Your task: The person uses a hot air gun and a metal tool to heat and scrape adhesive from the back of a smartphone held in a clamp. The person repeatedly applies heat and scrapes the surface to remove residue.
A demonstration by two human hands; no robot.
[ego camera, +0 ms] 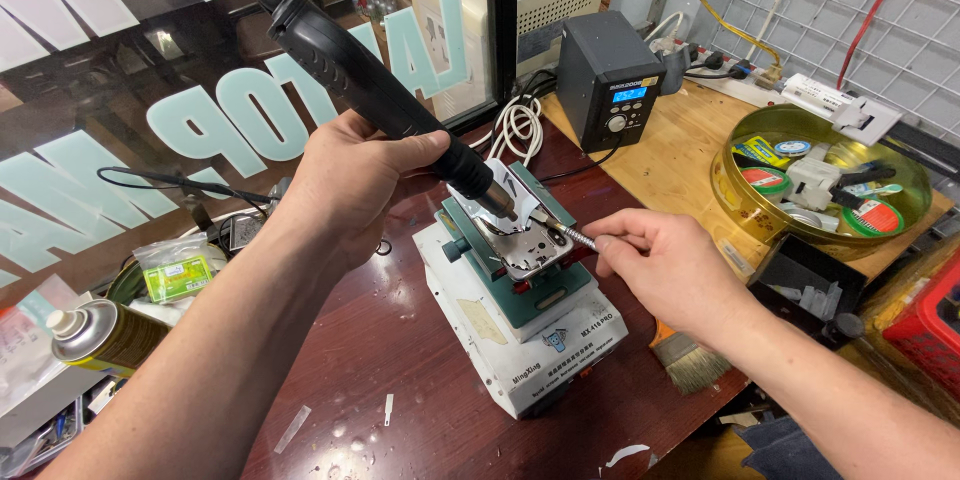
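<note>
A silvery phone frame (522, 240) lies clamped on the green plate of a white fixture box (520, 325) at the centre of the frame, tilted so its near end points toward the lower right. The black hot-air gun (375, 85) comes down from the upper left, its metal nozzle just above the upper end of the frame. The left hand (350, 185) has its grip closed around the gun's handle, thumb lying along the barrel. From the right, the right hand (665, 270) pinches a thin metal tool (562, 230) between thumb and fingers — its tip touches the frame's right edge, right beside the nozzle.

The fixture stands on a dark reddish table (400, 360) dotted with small droplets and scraps. Just right of it, under the right wrist, lies a brush (685, 360). In the upper middle a dark control station (610, 80) with a lit blue display stands on a pale wooden top, and further right a round gold tin (820, 185) holds tape rolls and small parts. At the lower left edge a spray can (105, 335) lies on its side — near a small green packet (178, 275).
</note>
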